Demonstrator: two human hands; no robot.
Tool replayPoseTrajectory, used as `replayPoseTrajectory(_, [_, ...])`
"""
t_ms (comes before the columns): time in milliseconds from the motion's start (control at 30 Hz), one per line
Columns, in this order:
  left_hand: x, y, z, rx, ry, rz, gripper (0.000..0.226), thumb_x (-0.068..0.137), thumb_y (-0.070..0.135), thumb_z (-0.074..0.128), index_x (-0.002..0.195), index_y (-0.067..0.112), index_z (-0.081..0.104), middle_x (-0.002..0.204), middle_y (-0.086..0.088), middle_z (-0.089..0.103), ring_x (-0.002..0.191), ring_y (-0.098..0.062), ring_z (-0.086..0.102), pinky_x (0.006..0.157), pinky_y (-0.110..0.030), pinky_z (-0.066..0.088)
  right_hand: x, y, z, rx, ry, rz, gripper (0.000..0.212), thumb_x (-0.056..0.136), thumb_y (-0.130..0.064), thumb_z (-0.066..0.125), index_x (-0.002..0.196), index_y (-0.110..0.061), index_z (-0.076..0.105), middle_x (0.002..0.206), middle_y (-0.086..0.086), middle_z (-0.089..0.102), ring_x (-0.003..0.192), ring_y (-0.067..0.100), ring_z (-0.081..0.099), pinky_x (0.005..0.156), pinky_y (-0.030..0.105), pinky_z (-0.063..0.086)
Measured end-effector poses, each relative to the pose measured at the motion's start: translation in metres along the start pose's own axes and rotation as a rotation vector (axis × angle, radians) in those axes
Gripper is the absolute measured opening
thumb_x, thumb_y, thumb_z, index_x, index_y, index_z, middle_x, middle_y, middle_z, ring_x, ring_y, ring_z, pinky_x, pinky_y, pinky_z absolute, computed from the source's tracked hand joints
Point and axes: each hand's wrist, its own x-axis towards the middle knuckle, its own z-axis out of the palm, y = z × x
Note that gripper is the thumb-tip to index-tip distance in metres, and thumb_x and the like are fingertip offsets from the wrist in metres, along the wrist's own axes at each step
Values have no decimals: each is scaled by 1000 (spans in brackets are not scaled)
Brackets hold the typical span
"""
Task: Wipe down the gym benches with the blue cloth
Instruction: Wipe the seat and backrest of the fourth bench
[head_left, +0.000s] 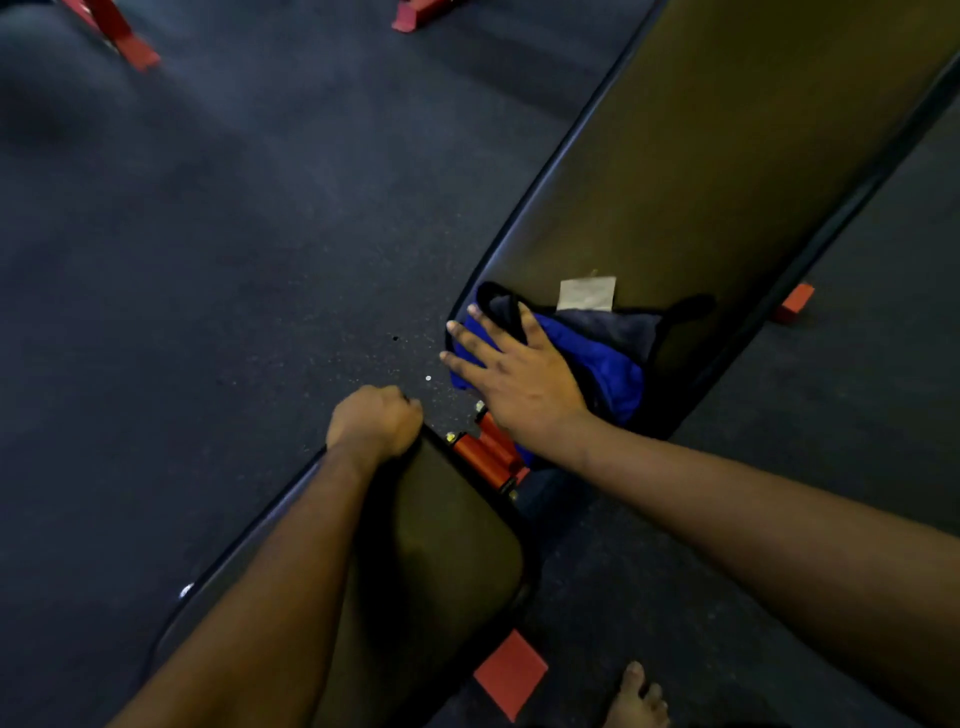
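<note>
A long dark padded back pad (717, 171) of a gym bench runs from the centre to the upper right. Its shorter seat pad (447, 551) lies below, across a gap. The blue cloth (597, 358) is bunched on the near end of the back pad. My right hand (511, 374) lies flat on the cloth with fingers spread, pressing it to the pad's left edge. My left hand (376, 421) is curled over the far corner of the seat pad, gripping its edge.
A pale patch (587, 293) is stuck to the back pad just beyond the cloth. A red frame hinge (485, 452) shows in the gap between pads. Red bench feet (511, 673) (795, 302) rest on the dark rubber floor. A bare foot (636, 699) stands bottom right.
</note>
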Motion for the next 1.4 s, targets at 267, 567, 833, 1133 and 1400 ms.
replayPoseTrajectory(267, [12, -4, 15, 33, 142, 26, 40, 99, 36, 36, 116, 12, 63, 128, -15, 60, 113, -32, 58, 91, -38, 46, 3, -3, 21, -112, 223, 63, 62, 91, -43, 54, 150, -30, 40, 161, 2, 31, 150, 26, 23, 109, 60, 5])
replayPoseTrajectory(567, [12, -15, 19, 50, 154, 104, 48, 93, 33, 35, 130, 11, 55, 143, -15, 50, 122, -33, 52, 101, -39, 43, -24, -32, 17, -180, 212, 365, 61, 95, -66, 33, 152, -45, 27, 167, 2, -3, 151, 29, -19, 107, 73, -13])
replayPoseTrajectory(833, [21, -15, 24, 48, 194, 141, 34, 93, 30, 36, 111, 16, 62, 131, -12, 58, 106, -30, 57, 87, -36, 45, 14, 32, -12, -102, 193, 415, 58, 99, -64, 26, 153, -46, 21, 167, -2, 6, 153, 26, -2, 113, 68, 5])
replayPoseTrajectory(1133, [26, -12, 29, -38, 214, 84, 35, 89, 29, 38, 111, 16, 62, 125, -10, 59, 104, -29, 59, 92, -39, 49, 68, 108, -40, -72, 178, 715, 51, 101, -56, 27, 147, -37, 40, 165, 1, 19, 151, 28, 11, 116, 59, 14])
replayPoseTrajectory(1400, [29, -15, 25, -84, 183, 133, 39, 92, 32, 39, 120, 13, 59, 130, -12, 58, 110, -30, 58, 98, -41, 47, -8, -2, 11, -144, 204, 303, 50, 98, -53, 39, 144, -36, 47, 161, 2, 32, 149, 27, 24, 115, 57, 17])
